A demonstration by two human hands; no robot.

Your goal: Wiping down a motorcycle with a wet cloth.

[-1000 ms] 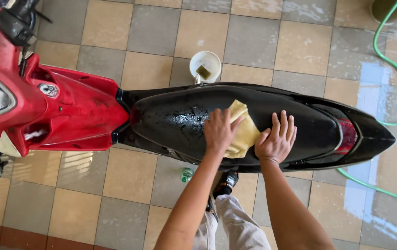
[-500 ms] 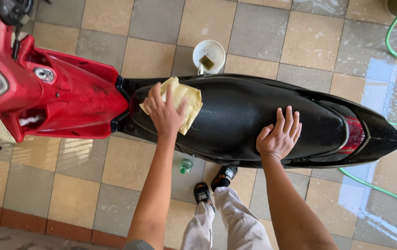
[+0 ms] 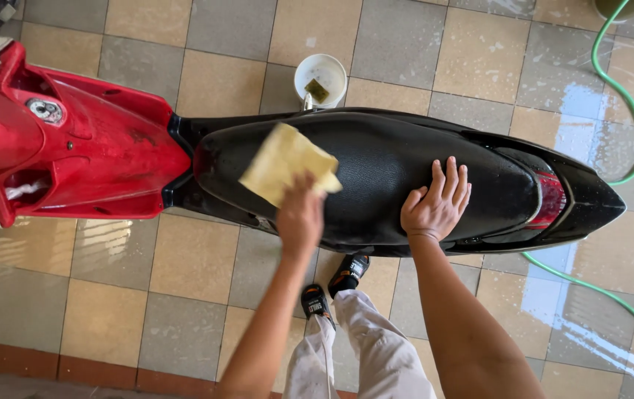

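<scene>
Left hand [image 3: 300, 216], gripping the yellow cloth [image 3: 287, 164], slid back along the seat [image 3: 398, 166]; right hand [image 3: 435, 203] stays flat.

A white bucket [image 3: 320, 76] stands on the wet tiled floor [image 3: 184, 258] just beyond the scooter; a green hose [image 3: 627, 111] curves at right.

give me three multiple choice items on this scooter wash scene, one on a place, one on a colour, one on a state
1. Where is the white bucket?
A. on the seat
B. on the floor beyond the seat
C. in the right hand

2. What colour is the cloth?
A. yellow
B. blue
C. black

3. How is the right hand?
A. clenched on the hose
B. flat, fingers spread on the seat
C. raised in the air

B: the bucket stands on tiles behind the scooter.
A: the cloth in the left hand is pale yellow.
B: the palm lies open on the seat.
</scene>
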